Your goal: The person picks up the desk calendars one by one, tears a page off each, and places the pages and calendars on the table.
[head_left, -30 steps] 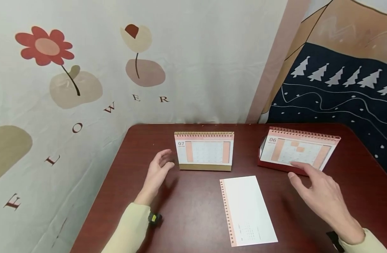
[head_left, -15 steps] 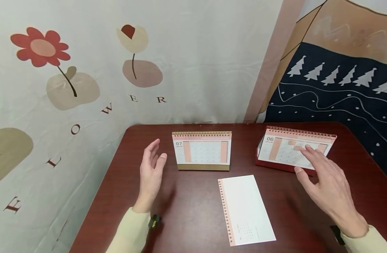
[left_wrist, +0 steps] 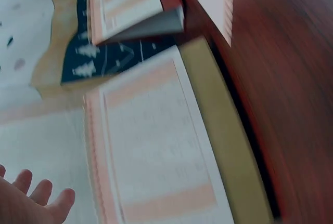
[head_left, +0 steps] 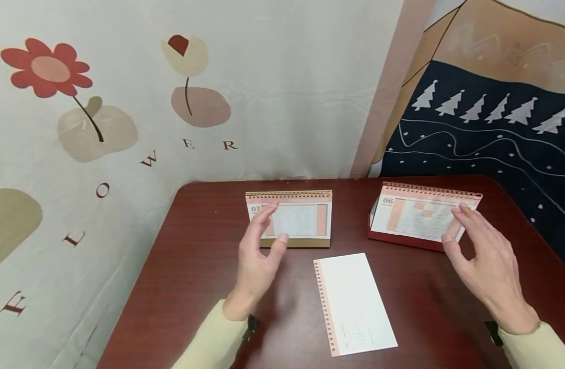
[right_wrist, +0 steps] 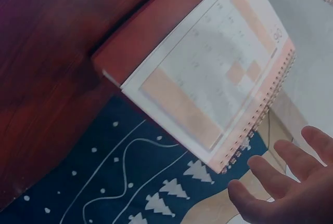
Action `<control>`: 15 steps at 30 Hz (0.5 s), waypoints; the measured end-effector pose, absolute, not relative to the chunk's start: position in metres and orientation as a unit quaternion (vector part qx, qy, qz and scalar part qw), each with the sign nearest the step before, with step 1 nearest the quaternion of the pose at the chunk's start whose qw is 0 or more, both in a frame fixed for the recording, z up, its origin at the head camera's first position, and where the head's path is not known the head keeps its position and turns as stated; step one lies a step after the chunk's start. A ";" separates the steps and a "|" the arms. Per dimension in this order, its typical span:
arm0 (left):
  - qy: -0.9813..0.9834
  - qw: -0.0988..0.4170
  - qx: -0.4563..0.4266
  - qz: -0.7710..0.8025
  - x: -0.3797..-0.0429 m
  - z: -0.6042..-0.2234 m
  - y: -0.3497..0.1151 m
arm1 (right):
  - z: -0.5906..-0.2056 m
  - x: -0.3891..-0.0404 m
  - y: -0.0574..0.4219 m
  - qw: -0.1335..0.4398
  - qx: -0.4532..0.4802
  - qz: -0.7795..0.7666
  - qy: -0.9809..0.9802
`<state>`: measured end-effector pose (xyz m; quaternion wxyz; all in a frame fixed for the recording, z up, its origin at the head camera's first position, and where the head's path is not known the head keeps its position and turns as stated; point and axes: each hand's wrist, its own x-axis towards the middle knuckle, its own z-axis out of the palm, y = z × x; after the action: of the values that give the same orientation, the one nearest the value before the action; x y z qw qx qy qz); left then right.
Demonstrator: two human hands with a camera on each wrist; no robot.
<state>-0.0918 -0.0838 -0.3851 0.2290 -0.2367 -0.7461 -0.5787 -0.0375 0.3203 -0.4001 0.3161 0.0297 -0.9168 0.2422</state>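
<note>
In the head view my left hand (head_left: 259,261) hovers in front of the left part of a desk calendar (head_left: 301,220) with a gold base, turned to page 07. Its fingers are loosely spread and hold nothing. My right hand (head_left: 487,266), also empty with relaxed fingers, is raised before the right end of a second desk calendar (head_left: 411,218), which has a red base and shows page 06. Between the hands a loose calendar page (head_left: 356,305) with punched holes lies on the table. Both wrist views show the fingers apart from the calendars.
The dark red wooden table (head_left: 195,287) has its far edge close to a white fabric backdrop (head_left: 273,77) printed with flowers. To the right hangs a dark blue cloth (head_left: 485,138) with white trees.
My left hand first drew back a little leftward, then moved right, in front of the 07 calendar. My right hand rose slightly and shifted toward the right end of the 06 calendar.
</note>
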 end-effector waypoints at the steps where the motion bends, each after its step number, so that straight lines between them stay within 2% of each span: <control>1: -0.746 0.227 -0.247 -0.575 -0.090 -0.385 -0.078 | -0.400 -0.038 0.322 0.321 0.029 0.244 -0.915; 6: -0.738 0.210 -0.291 -0.571 -0.084 -0.384 -0.051 | -0.402 -0.038 0.328 0.343 0.029 0.247 -0.906; 15: -0.726 0.182 -0.341 -0.568 -0.080 -0.387 -0.018 | -0.404 -0.038 0.336 0.338 0.013 0.258 -0.905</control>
<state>-0.0798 -0.0175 -0.3868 0.1820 -0.3414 -0.7264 -0.5681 -0.0378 0.3358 -0.4044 0.3381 0.0129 -0.9051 0.2575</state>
